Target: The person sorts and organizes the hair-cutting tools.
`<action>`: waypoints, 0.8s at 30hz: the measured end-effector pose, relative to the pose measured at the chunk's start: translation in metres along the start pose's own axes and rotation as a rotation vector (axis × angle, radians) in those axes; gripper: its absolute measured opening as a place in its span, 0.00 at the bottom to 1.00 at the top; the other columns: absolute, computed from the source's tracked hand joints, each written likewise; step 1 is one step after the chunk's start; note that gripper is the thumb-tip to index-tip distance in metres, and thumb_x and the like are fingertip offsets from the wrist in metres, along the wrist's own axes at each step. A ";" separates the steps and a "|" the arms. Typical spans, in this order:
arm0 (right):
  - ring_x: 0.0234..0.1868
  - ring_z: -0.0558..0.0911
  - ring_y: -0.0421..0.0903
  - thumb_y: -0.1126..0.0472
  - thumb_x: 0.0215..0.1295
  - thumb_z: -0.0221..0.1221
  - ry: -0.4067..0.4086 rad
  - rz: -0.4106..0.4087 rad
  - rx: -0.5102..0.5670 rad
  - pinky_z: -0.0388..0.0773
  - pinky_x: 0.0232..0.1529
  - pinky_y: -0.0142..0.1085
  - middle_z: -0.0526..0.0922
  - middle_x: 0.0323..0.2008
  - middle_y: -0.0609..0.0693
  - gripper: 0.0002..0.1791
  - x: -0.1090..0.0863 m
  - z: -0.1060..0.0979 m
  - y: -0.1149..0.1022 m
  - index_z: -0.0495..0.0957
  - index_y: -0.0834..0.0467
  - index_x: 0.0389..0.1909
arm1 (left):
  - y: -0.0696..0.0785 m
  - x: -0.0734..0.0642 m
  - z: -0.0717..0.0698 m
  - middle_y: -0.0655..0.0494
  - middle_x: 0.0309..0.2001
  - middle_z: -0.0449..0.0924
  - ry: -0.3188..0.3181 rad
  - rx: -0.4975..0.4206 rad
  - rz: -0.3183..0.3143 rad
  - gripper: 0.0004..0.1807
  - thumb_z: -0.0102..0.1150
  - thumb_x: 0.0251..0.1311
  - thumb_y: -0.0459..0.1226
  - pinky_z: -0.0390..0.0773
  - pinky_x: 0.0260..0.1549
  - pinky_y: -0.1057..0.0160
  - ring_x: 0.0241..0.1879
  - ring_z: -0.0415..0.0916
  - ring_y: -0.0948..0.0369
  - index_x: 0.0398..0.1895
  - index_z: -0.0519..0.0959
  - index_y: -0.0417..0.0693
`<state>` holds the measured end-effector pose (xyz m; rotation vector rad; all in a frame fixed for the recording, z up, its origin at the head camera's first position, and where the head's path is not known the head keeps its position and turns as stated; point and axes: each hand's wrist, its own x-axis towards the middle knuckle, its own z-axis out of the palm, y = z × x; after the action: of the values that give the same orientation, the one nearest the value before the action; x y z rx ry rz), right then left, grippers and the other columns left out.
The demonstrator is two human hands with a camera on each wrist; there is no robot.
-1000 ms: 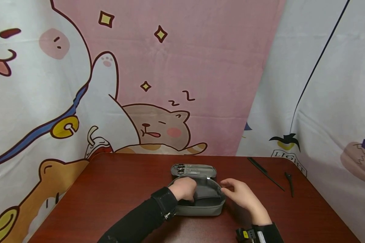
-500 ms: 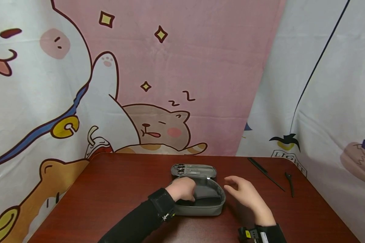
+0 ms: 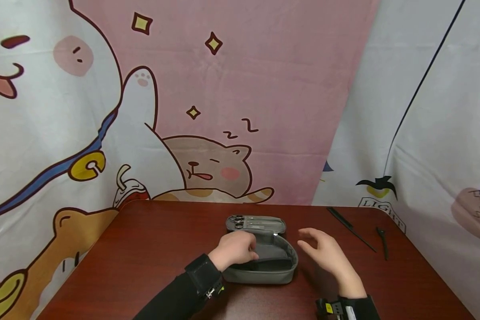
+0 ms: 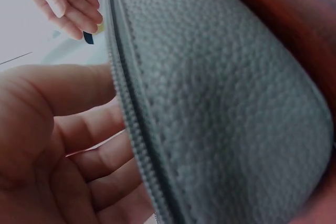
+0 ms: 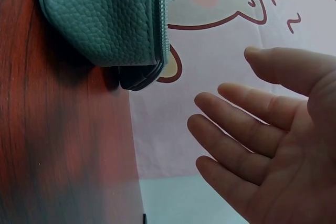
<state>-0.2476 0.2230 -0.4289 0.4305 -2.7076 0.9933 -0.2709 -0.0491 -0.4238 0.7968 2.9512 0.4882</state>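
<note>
Open grey case [image 3: 261, 278], tools [image 3: 238, 221] inside lid [image 3: 278, 225]

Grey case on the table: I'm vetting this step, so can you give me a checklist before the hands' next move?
1. Case standing on the table: ok.
2. Lid open: ok.
3. Right hand apart from the case: ok.
4. Left hand clear of the case opening: not ok, it is over the left side.
5. Left fingers free of any item: cannot tell, their tips are hidden.
6. Comb away from the case: ok.
</note>
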 end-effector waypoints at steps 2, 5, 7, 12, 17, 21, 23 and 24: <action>0.51 0.81 0.58 0.61 0.66 0.64 0.022 -0.018 -0.004 0.76 0.49 0.55 0.83 0.49 0.57 0.19 0.000 0.000 0.000 0.79 0.62 0.55 | -0.002 -0.003 0.000 0.68 0.26 0.76 0.047 -0.018 -0.001 0.11 0.72 0.56 0.46 0.71 0.20 0.65 0.24 0.70 0.69 0.38 0.85 0.53; 0.51 0.81 0.59 0.60 0.65 0.65 0.052 -0.041 -0.017 0.76 0.48 0.56 0.83 0.48 0.57 0.19 0.000 -0.001 0.001 0.79 0.63 0.55 | -0.004 -0.007 -0.001 0.65 0.28 0.77 0.130 -0.019 0.004 0.14 0.72 0.56 0.46 0.71 0.21 0.66 0.26 0.73 0.68 0.41 0.85 0.51; 0.52 0.80 0.59 0.60 0.65 0.65 0.072 -0.051 -0.026 0.76 0.49 0.57 0.83 0.48 0.57 0.20 0.000 -0.001 0.001 0.79 0.63 0.55 | -0.005 -0.011 -0.002 0.63 0.30 0.79 0.187 -0.016 0.008 0.14 0.72 0.56 0.46 0.72 0.21 0.66 0.28 0.74 0.67 0.43 0.84 0.51; 0.54 0.79 0.60 0.60 0.65 0.65 0.105 -0.055 -0.031 0.74 0.50 0.58 0.82 0.50 0.58 0.22 0.000 -0.003 0.001 0.77 0.63 0.58 | -0.010 -0.019 -0.001 0.59 0.35 0.81 0.308 -0.017 0.018 0.16 0.72 0.56 0.46 0.74 0.23 0.65 0.32 0.78 0.63 0.45 0.83 0.50; 0.55 0.78 0.61 0.59 0.65 0.65 0.130 -0.053 -0.024 0.73 0.51 0.59 0.81 0.52 0.59 0.23 -0.002 -0.007 0.001 0.77 0.62 0.59 | -0.015 -0.024 0.002 0.55 0.41 0.80 0.394 -0.027 0.011 0.20 0.73 0.55 0.46 0.79 0.31 0.60 0.39 0.79 0.57 0.48 0.83 0.47; 0.56 0.77 0.61 0.59 0.65 0.66 0.150 -0.060 -0.019 0.73 0.52 0.59 0.80 0.53 0.61 0.24 -0.002 -0.008 0.002 0.76 0.63 0.60 | -0.019 -0.028 0.004 0.50 0.46 0.79 0.443 -0.030 -0.004 0.26 0.74 0.52 0.47 0.80 0.37 0.55 0.44 0.78 0.53 0.51 0.81 0.44; 0.56 0.77 0.62 0.60 0.65 0.66 0.160 -0.065 -0.023 0.72 0.52 0.60 0.80 0.54 0.62 0.24 -0.001 -0.009 0.002 0.76 0.63 0.60 | -0.022 -0.030 0.005 0.48 0.48 0.79 0.456 -0.029 -0.016 0.29 0.76 0.51 0.48 0.80 0.38 0.53 0.45 0.77 0.52 0.53 0.80 0.43; 0.57 0.76 0.62 0.60 0.64 0.66 0.164 -0.066 -0.026 0.72 0.53 0.60 0.79 0.55 0.62 0.25 -0.001 -0.009 0.003 0.76 0.64 0.60 | -0.023 -0.030 0.005 0.47 0.48 0.78 0.460 -0.027 -0.024 0.31 0.76 0.50 0.48 0.80 0.39 0.53 0.46 0.76 0.51 0.54 0.79 0.43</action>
<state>-0.2463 0.2317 -0.4240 0.4109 -2.5408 0.9318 -0.2551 -0.0818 -0.4367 0.7290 3.3509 0.8058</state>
